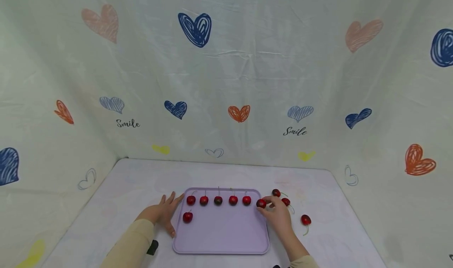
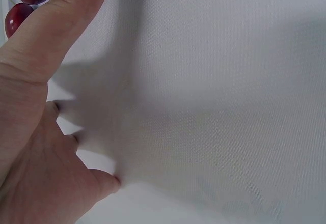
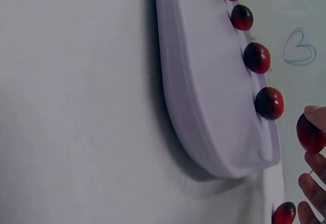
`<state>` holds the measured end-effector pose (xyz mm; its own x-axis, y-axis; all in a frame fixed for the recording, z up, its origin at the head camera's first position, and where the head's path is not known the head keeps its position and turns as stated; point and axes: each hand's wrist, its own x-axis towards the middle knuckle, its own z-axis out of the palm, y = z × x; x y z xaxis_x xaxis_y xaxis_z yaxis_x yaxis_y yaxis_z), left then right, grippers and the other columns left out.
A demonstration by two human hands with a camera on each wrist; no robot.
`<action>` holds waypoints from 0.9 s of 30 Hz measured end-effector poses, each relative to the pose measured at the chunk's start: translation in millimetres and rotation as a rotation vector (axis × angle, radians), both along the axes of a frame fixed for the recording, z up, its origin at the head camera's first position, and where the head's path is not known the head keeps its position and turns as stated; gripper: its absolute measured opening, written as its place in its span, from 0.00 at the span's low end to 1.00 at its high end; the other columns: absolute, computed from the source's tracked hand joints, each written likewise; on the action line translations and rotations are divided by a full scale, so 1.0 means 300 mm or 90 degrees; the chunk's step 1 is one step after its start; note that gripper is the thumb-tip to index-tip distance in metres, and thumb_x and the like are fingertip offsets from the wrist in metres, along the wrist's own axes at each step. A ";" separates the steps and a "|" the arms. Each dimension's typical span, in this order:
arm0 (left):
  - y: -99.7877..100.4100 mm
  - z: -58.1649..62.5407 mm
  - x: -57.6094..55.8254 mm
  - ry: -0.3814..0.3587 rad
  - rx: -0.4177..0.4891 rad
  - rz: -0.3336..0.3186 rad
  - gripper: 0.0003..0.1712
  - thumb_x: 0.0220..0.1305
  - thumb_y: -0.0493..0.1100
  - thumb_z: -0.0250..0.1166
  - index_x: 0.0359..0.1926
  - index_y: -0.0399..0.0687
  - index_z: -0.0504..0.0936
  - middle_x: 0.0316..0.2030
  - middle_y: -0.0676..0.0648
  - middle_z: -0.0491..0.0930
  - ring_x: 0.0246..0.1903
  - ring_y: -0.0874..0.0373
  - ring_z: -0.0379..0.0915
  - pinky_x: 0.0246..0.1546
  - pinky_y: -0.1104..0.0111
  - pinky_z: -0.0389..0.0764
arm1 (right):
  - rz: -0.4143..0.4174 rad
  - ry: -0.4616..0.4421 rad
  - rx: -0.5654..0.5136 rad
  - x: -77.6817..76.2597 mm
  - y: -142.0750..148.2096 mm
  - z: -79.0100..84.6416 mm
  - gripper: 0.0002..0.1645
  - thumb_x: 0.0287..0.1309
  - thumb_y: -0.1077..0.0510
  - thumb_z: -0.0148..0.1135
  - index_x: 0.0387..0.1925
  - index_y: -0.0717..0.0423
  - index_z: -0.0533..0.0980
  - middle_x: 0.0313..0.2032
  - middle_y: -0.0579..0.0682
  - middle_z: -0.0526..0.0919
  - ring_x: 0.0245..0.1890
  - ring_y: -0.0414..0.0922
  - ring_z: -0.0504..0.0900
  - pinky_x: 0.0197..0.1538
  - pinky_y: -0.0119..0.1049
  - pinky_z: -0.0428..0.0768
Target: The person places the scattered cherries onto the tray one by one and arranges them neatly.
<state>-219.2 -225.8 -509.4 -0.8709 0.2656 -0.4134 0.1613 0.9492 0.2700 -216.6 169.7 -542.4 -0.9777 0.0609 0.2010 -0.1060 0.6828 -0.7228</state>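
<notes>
Pinching one cherry (image 1: 261,203), right grip (image 1: 278,213) — six on tray (image 1: 223,236), three beside

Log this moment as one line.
right hand: pinches cherry | left hand: at left edge of tray | tray: six cherries | table: three cherries

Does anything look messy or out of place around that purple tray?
Only mildly: three cherries lie scattered on the white table right of the tray, unlike the neat row of five inside it. I see no obvious damage.
</notes>
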 end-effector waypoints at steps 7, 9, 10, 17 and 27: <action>0.003 0.009 0.003 -0.010 0.003 0.007 0.72 0.32 0.53 0.85 0.73 0.40 0.51 0.70 0.24 0.45 0.66 0.19 0.37 0.59 0.30 0.53 | 0.055 0.008 -0.031 0.017 -0.080 0.021 0.20 0.42 0.59 0.79 0.40 0.53 0.83 0.36 0.44 0.81 0.37 0.44 0.75 0.38 0.37 0.76; 0.002 0.013 0.005 -0.012 0.005 0.009 0.72 0.32 0.53 0.85 0.73 0.40 0.51 0.71 0.24 0.45 0.66 0.19 0.37 0.59 0.30 0.53 | 0.070 0.014 -0.045 0.021 -0.101 0.025 0.20 0.42 0.60 0.79 0.40 0.52 0.83 0.36 0.44 0.81 0.37 0.44 0.75 0.38 0.36 0.76; 0.002 0.014 0.005 -0.013 0.006 0.010 0.71 0.32 0.53 0.85 0.73 0.40 0.51 0.71 0.24 0.45 0.66 0.19 0.37 0.59 0.30 0.53 | 0.077 0.016 -0.053 0.023 -0.112 0.027 0.20 0.41 0.61 0.79 0.40 0.52 0.83 0.36 0.44 0.81 0.37 0.43 0.75 0.38 0.36 0.76; 0.000 0.015 0.003 -0.013 0.007 0.010 0.71 0.32 0.53 0.85 0.73 0.41 0.51 0.71 0.24 0.45 0.66 0.19 0.37 0.59 0.30 0.53 | 0.138 0.035 -0.087 0.031 -0.197 0.039 0.19 0.42 0.62 0.79 0.40 0.53 0.83 0.36 0.44 0.80 0.37 0.45 0.76 0.41 0.41 0.77; -0.009 -0.015 -0.007 -0.013 -0.002 0.013 0.73 0.31 0.55 0.85 0.74 0.41 0.50 0.71 0.25 0.45 0.66 0.19 0.37 0.58 0.30 0.53 | 0.194 0.030 -0.154 0.051 -0.321 0.039 0.19 0.41 0.64 0.79 0.40 0.54 0.83 0.39 0.46 0.82 0.37 0.47 0.77 0.43 0.41 0.77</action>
<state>-221.4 -228.7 -513.8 -0.8672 0.2469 -0.4325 0.1365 0.9530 0.2704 -201.3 73.2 -530.7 -0.9483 -0.1802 0.2611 -0.3144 0.4248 -0.8489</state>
